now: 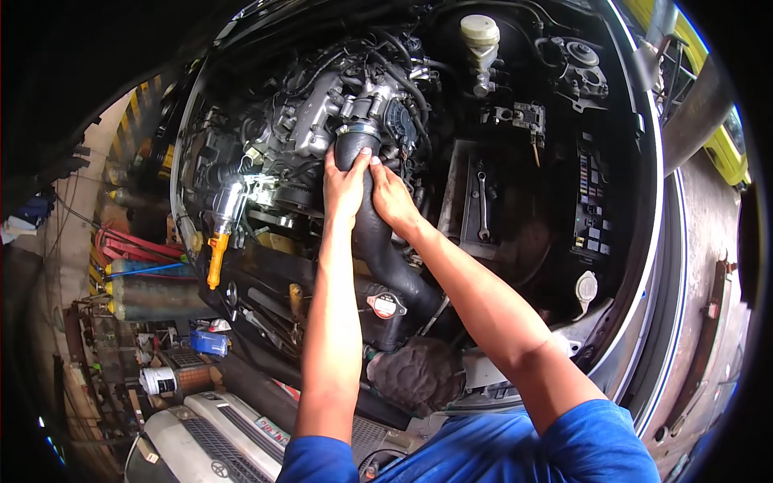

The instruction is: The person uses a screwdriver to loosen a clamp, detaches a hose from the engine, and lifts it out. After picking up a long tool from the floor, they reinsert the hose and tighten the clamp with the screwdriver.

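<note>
Between my left hand (343, 190) and my right hand (394, 198) is a fat black hose (375, 237). It is at the front of a car, just on my side of the engine (316, 113). The hose is long, and its long way goes from far to near. Its far end points away from me, up at the engine, where a shiny metal ring (358, 128) sits. From there the hose comes back toward me, then it bends and leans off to the right, near a round cap (386, 305) with words on it.

My left hand is curled on the left side of the hose and has hold of it. My right hand is curled on the right side and has hold of it too. Both thumbs lie on top, close together. I cannot see all of my fingers.

Off to the left, a lamp (217, 248) with a yellow handle shines by the engine. Off to the right, a wrench (483, 205) lies with its long side pointing away from me. Farther up is a jar (481, 34) with a pale lid.
</note>
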Demonstrator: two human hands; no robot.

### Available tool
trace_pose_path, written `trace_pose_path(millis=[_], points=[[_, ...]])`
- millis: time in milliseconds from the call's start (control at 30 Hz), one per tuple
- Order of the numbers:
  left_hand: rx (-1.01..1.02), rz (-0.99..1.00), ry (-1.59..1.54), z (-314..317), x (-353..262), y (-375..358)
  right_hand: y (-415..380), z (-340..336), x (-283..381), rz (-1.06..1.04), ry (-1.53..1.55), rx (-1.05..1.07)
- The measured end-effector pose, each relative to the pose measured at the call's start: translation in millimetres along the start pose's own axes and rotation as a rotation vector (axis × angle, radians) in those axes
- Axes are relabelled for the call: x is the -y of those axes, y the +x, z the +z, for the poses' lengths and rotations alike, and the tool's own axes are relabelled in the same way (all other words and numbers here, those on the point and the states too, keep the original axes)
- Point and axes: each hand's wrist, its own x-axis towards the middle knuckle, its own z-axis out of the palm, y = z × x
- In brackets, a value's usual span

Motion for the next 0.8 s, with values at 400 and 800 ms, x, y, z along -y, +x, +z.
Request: trace_pose_path(millis=[400,800], points=[[-0.15,-0.051,0.38,19.7,-5.8,0.2,1.6,-2.5,5.0,0.005,0.09,-0.009],[-0.033,-0.045,0.48,10.0,-10.5,20.4,9.4,0.9,14.7,0.087,-0.202,-0.095]])
